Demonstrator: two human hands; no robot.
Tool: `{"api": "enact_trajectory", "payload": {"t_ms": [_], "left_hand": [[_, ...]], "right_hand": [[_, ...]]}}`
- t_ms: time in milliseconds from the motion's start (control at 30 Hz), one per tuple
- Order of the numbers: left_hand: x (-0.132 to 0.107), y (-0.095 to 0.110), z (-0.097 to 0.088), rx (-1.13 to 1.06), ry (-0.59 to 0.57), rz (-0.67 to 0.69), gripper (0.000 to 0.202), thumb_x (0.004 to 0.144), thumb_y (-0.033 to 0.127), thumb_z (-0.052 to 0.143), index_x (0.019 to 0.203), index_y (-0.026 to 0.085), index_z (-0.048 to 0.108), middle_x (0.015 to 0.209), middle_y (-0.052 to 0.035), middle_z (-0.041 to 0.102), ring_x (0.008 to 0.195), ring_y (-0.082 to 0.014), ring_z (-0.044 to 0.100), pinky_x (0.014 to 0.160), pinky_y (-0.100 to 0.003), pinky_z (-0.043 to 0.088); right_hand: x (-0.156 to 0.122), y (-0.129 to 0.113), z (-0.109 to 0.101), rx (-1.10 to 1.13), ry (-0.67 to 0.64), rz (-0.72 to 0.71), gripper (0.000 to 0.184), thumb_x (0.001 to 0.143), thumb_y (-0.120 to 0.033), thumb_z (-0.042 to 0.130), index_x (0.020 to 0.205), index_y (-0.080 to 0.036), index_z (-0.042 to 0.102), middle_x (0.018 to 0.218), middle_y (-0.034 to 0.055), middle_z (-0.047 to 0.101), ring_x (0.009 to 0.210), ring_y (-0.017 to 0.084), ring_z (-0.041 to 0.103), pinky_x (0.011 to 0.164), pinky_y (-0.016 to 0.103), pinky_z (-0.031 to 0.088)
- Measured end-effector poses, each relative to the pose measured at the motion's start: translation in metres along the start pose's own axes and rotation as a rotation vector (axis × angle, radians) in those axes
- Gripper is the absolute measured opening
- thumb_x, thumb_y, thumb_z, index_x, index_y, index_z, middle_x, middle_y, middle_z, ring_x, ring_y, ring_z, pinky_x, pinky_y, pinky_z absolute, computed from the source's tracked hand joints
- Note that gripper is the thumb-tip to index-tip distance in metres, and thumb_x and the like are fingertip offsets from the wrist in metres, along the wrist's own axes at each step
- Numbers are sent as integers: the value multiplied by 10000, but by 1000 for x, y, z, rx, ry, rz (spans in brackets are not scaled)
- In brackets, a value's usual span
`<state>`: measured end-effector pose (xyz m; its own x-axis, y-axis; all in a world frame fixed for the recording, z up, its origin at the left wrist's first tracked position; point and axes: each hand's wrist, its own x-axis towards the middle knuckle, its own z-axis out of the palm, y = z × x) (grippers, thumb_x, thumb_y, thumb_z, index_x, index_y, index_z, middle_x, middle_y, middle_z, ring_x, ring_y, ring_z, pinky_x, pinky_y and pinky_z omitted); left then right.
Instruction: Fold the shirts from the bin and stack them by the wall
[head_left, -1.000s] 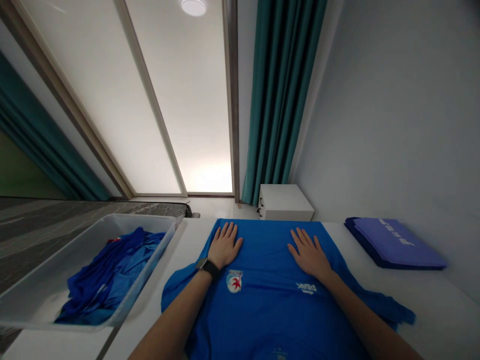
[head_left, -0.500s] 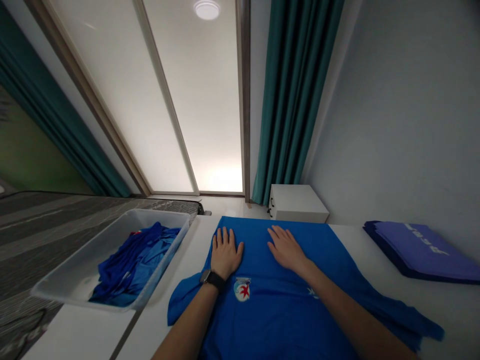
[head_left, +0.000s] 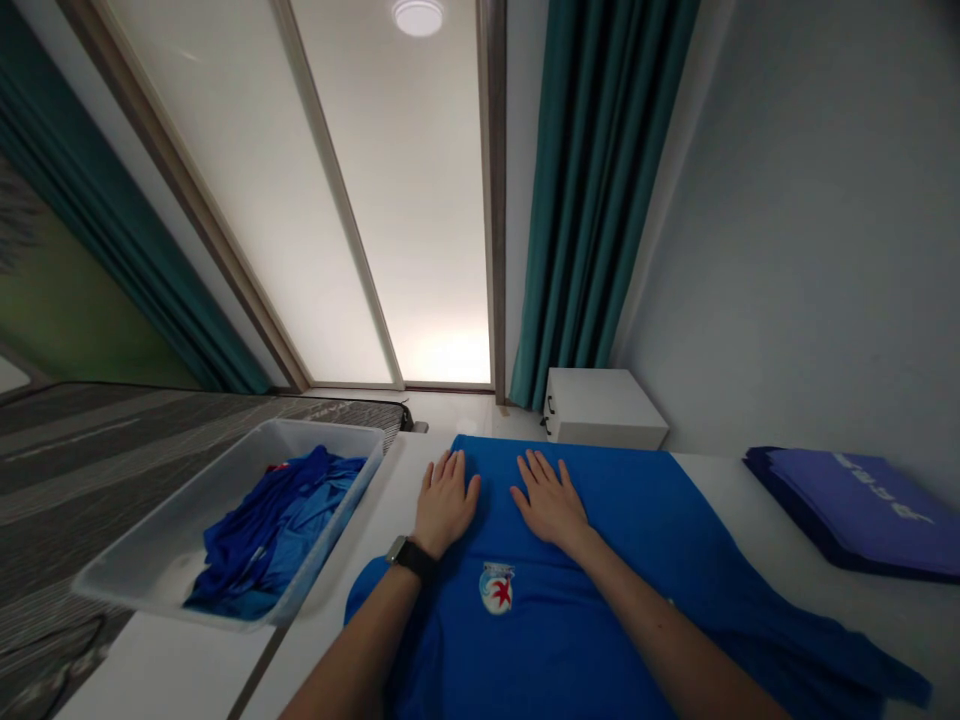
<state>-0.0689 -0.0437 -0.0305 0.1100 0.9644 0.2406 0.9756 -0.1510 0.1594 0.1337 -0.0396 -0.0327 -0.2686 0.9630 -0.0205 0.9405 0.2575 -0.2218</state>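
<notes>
A blue T-shirt (head_left: pixel 615 500) is spread over the white table, its hem toward the far edge and a round badge with a red star on its front. My left hand (head_left: pixel 444 505) lies flat at the shirt's left edge, fingers stretched out; a dark watch (head_left: pixel 411 558) is on that wrist. Resting palm down on the cloth near the middle is my right hand (head_left: pixel 550 498), its fingers somewhat spread. Neither hand grips the fabric. The near part of the shirt runs out of the frame, and my forearms cover some of it.
A translucent plastic bin (head_left: pixel 150 565) at the left holds crumpled blue clothes (head_left: pixel 281 530). Folded purple and navy garments (head_left: pixel 862 510) lie stacked on the table's right side. Beyond the far table edge (head_left: pixel 712 466) stands a white cabinet (head_left: pixel 604 405).
My right hand has slid left across the shirt, nearer to my left hand. My left hand stays flat at the shirt's edge, its fingers closer together. The whole view has shifted slightly.
</notes>
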Motion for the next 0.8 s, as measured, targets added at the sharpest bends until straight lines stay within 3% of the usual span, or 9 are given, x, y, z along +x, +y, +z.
{"api": "enact_trajectory", "payload": {"t_ms": [167, 267, 433, 800], "left_hand": [[35, -41, -10, -180, -66, 79, 431, 993, 309, 301, 1317, 183, 555, 1384, -89, 565, 1313, -224, 471, 1118, -398, 334], [56, -54, -8, -200, -81, 110, 399, 974, 272, 339, 1271, 189, 593, 1318, -78, 615, 1239, -209, 532, 1078, -370, 379], [70, -51, 4, -188, -93, 128, 401, 969, 303, 369, 1312, 242, 569, 1362, -48, 579, 1283, -220, 485, 1108, -418, 323], [69, -45, 5, -124, -79, 57, 404, 982, 282, 325, 1278, 274, 599, 1338, -35, 584, 1267, -222, 480, 1118, -424, 296]], "right_hand": [[-5, 4, -4, -11, -17, 62, 710, 976, -548, 174, 1540, -117, 195, 1613, 107, 113, 1487, 244, 32, 1175, 503, -45], [-5, 4, -4, -8, -23, 56, 713, 977, -556, 160, 1542, -122, 188, 1614, 106, 112, 1487, 246, 32, 1175, 508, -44], [-4, 4, -2, -13, -22, 60, 713, 976, -558, 162, 1543, -127, 186, 1612, 106, 128, 1487, 244, 32, 1175, 506, -48], [-8, 2, -8, -30, -34, 95, 680, 981, -533, 190, 1541, -146, 203, 1610, 77, 135, 1487, 239, 60, 1181, 508, -18]]}}
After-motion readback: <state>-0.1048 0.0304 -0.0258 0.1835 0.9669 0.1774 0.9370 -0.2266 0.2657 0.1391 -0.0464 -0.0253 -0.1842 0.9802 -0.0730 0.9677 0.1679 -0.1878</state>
